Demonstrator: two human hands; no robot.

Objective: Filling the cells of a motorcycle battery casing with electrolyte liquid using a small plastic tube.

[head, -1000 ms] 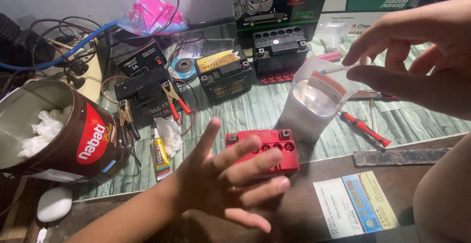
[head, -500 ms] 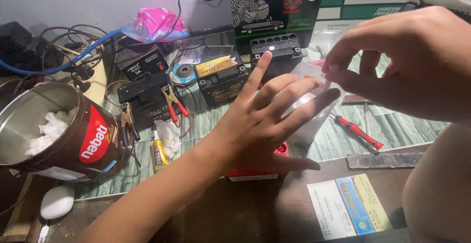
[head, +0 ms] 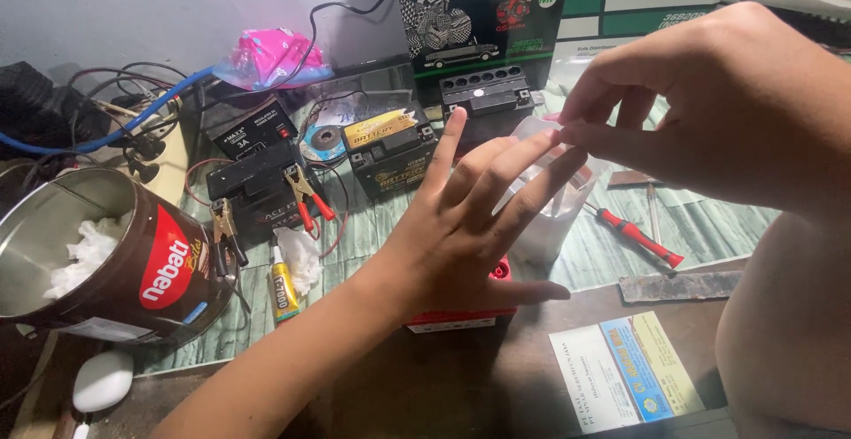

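Note:
My left hand hovers with its fingers spread and holds nothing. Its fingertips reach up against the side of a clear plastic cup. Under its palm a red battery lies on the brown table edge, mostly hidden. My right hand comes in from the upper right. Its thumb and forefinger are pinched together at the cup's rim. The cup stands upright on the green mat and is partly hidden by both hands.
At the left is a brown tin with white tissue inside. Behind lie black batteries, a charger with red and black clips, cables and a pink bag. A glue tube, red-handled screwdriver, metal file and leaflet are nearby.
My left hand has lifted off the red battery and moved up and right to the cup. My right hand has closed in on the cup's rim.

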